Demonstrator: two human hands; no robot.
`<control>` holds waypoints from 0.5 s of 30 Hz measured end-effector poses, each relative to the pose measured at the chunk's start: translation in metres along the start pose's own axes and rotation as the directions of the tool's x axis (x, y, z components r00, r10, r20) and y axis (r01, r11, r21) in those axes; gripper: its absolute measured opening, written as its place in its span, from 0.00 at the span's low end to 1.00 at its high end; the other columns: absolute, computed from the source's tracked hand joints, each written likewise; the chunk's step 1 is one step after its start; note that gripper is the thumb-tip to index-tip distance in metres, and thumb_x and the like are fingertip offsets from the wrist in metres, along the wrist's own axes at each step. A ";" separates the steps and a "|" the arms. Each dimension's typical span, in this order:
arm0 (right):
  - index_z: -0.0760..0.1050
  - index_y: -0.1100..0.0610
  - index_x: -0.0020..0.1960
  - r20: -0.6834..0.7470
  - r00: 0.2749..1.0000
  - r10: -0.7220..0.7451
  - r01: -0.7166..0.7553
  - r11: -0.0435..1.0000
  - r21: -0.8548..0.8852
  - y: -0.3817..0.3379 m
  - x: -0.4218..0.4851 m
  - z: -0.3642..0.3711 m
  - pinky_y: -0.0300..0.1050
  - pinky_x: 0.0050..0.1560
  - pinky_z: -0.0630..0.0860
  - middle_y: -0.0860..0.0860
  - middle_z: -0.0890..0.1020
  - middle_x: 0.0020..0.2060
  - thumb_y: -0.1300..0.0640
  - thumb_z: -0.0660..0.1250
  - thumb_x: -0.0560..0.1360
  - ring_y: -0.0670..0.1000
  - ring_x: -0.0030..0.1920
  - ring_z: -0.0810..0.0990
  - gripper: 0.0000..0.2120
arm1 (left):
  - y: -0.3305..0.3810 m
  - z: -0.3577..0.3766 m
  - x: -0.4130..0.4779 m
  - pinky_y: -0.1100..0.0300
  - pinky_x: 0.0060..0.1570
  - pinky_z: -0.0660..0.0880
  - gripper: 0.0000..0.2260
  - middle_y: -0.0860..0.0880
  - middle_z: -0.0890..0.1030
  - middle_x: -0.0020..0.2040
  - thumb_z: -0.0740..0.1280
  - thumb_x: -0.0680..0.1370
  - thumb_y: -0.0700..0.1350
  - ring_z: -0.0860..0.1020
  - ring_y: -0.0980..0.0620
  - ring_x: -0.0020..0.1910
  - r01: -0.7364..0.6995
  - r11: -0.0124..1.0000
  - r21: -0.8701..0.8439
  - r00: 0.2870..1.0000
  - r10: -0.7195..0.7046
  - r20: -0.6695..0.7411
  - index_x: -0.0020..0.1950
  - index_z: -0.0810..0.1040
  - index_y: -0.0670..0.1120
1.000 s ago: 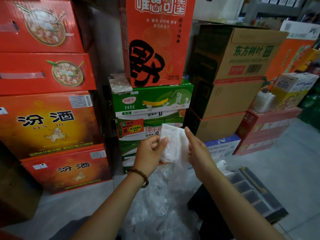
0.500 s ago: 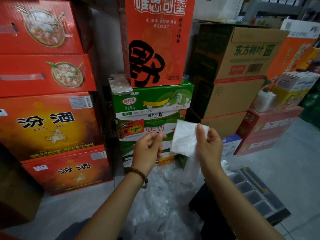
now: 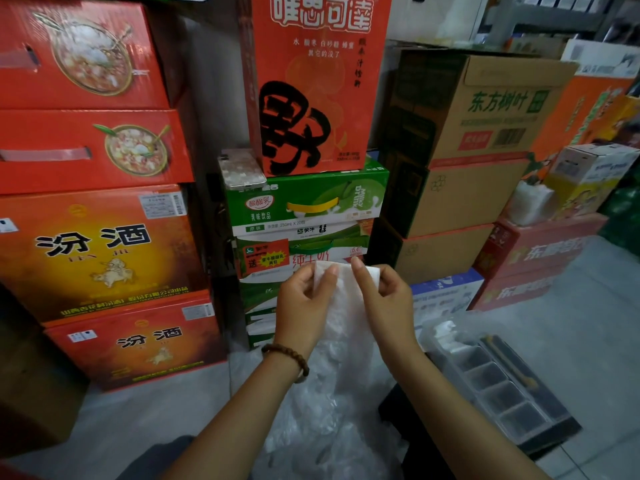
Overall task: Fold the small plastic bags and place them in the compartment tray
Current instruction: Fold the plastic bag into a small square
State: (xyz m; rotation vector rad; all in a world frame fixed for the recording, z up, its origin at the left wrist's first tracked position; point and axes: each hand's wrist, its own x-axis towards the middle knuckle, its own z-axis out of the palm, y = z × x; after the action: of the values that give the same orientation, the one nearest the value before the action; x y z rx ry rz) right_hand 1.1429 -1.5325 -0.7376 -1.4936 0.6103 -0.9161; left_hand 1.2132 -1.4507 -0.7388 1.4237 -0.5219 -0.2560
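**Both hands pinch one bag, up and left of the tray**

Nearest, left of the tray, a heap of clear, crumpled plastic bags lies on the floor, between the person's forearms. The tray is dark, with a row of square compartments and one long compartment beside them. It sits on something dark that I cannot make out. White plastic lies at the tray's far end; whether it is in a compartment I cannot tell.

Above the heap, up and left of the tray, both hands hold one white bag in the air.

- The left hand, with a bead bracelet on its wrist, has its fingers curled and pinches the bag's top left edge under the thumb.
- The right hand pinches the top right edge, with one finger raised along the bag.

The bag's top edge is stretched flat between the two hands. The rest hangs down between them towards the heap.

Beyond the tray's far left stand green boxes. A phone lies on their top left corner, and a tall red box stands beside it. Straight beyond the tray, brown cartons are stacked.
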 end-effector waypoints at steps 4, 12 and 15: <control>0.78 0.60 0.40 -0.034 0.999 -0.001 0.002 1.000 0.024 -0.003 -0.002 0.002 0.37 0.31 0.75 0.47 0.80 0.30 0.53 0.72 0.74 0.44 0.31 0.79 0.11 | 0.001 0.004 -0.005 0.63 0.34 0.76 0.08 0.49 0.83 0.36 0.67 0.78 0.47 0.79 0.57 0.35 -0.033 0.999 0.018 0.999 0.033 -0.013 0.42 0.80 0.44; 0.75 0.59 0.38 -0.031 0.994 -0.102 0.103 0.994 0.041 -0.006 -0.004 0.006 0.33 0.31 0.72 0.44 0.78 0.27 0.60 0.69 0.77 0.40 0.30 0.76 0.10 | 0.000 0.001 0.000 0.64 0.24 0.60 0.17 0.49 0.67 0.27 0.63 0.79 0.50 0.63 0.56 0.25 -0.100 0.992 0.082 0.991 0.107 -0.085 0.33 0.68 0.43; 0.73 0.60 0.36 -0.061 0.993 -0.101 0.105 0.993 0.062 -0.008 -0.001 0.006 0.32 0.28 0.70 0.44 0.75 0.23 0.59 0.67 0.78 0.40 0.25 0.72 0.12 | 0.000 -0.001 0.003 0.59 0.26 0.61 0.16 0.45 0.68 0.29 0.62 0.79 0.51 0.64 0.51 0.27 -0.161 0.982 0.104 0.980 0.171 -0.100 0.37 0.70 0.41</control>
State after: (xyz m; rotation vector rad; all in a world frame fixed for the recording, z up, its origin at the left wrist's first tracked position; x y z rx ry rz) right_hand 1.1461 -1.5269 -0.7298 -1.4549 0.5440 -1.0530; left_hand 1.2164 -1.4511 -0.7380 1.4678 -0.5658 -0.0193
